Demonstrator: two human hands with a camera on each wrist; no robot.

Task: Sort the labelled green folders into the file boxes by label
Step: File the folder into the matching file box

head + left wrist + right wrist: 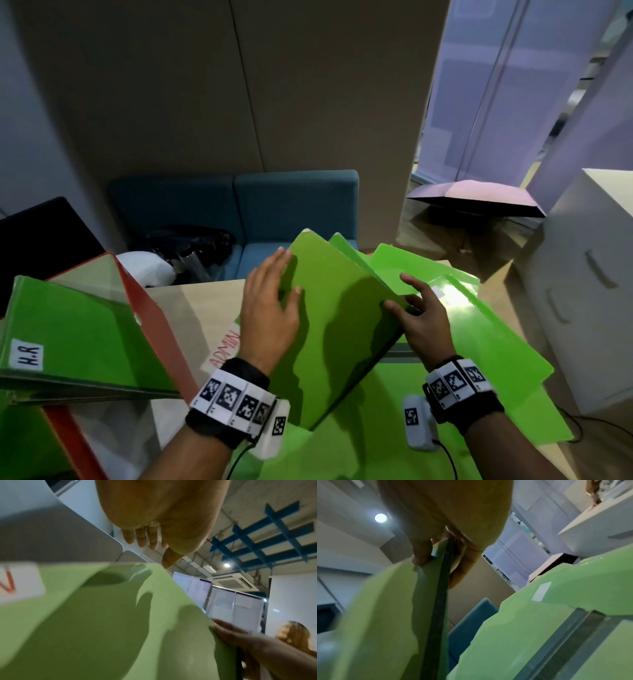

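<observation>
A large green folder (342,329) is tilted up off the table (202,301). My right hand (416,310) pinches its right edge, thumb (421,555) on top and fingers beneath. My left hand (270,301) lies on or just over the folder's face with straight, spread fingers (145,536). A white label with red ADMIN lettering (224,346) shows by my left wrist. At the left, a red file box (154,325) holds a green folder marked H.R (68,325). More green folders (472,329) lie fanned out under and to the right of the lifted one.
A white drawer cabinet (582,274) stands close on the right. Behind the table are a blue sofa (294,205) with a black bag (191,243) and a white bundle. A dark screen (41,233) sits far left, and an open umbrella (479,195) lies on the floor.
</observation>
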